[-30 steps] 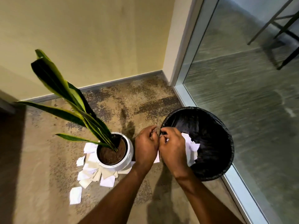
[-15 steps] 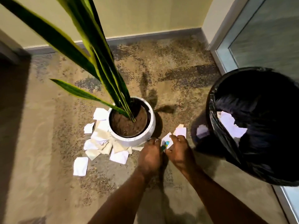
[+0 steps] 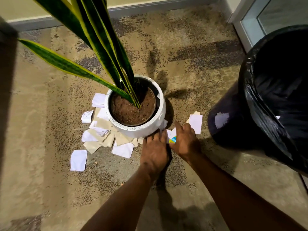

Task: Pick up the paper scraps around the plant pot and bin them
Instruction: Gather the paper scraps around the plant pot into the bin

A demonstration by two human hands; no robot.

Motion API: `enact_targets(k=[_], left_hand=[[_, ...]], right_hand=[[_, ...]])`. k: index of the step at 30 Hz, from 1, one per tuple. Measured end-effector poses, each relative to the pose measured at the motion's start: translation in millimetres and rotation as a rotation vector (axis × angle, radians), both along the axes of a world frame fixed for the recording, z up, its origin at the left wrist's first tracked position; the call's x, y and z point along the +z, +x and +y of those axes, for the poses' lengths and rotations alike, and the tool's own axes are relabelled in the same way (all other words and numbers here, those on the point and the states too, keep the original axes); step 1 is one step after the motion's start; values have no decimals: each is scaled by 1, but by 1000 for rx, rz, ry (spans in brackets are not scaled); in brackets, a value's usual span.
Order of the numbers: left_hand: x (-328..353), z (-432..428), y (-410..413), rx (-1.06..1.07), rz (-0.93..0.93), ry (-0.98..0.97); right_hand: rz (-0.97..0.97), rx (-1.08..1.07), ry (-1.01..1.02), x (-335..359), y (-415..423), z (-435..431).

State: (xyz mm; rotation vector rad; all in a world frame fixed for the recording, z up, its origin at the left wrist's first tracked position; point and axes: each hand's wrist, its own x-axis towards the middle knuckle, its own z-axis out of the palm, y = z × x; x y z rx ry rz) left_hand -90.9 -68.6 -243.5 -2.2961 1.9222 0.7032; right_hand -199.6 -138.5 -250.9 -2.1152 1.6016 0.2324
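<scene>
A white speckled plant pot (image 3: 150, 130) with soil and long green leaves stands on the carpet. Several white and cream paper scraps (image 3: 101, 136) lie fanned around its left and front side, and one white scrap (image 3: 78, 160) lies apart at the front left. My left hand (image 3: 155, 150) reaches flat to the pot's base, fingertips on a white scrap. My right hand (image 3: 185, 140) is just right of it, thumb and fingers on a scrap with blue-green print (image 3: 173, 139). Another white scrap (image 3: 196, 123) lies beyond my right fingers. The black-lined bin (image 3: 246, 97) stands at the right.
A glass door with a pale frame (image 3: 241, 29) rises behind the bin. A grey skirting board (image 3: 150, 7) runs along the far wall. The plant's stiff leaves (image 3: 93, 47) spread up and left over the carpet. A pale patch (image 3: 221, 120) shows on the bin's outer wall.
Both hands have come away from the bin's rim and dropped to the floor in front of the pot. The view has moved closer and lower, toward the scraps.
</scene>
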Motion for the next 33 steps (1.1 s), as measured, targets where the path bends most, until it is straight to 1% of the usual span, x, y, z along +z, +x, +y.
enact_targets(k=[6,12,14,18,22,25,27,30,33], left_hand=[[-3,4,-3,27,-1,-18],[-7,2,-12,15,-86,2],[-3,0,-12,12,-85,-9],[17,-7,-12,-111,-74,-64],[19,-7,-12,-117,-71,-38],[30,-5,-15,-53,-38,-8],[41,-5,-18,40,9,1],[62,-5,-21,227,142,-105],[102,-9,-27,387,307,-250]], right_hand=[[-35,-32,25,-4,-2,2],[-102,-44,-44,-7,-8,3],[-125,-47,-24,-7,-9,2],[-157,-83,29,-4,-14,1],[-193,-120,-53,4,-23,6],[-232,-153,-147,13,-27,10],[-233,-197,-195,30,-26,14],[-167,-272,-238,65,-18,19],[-146,-342,-246,106,-9,20]])
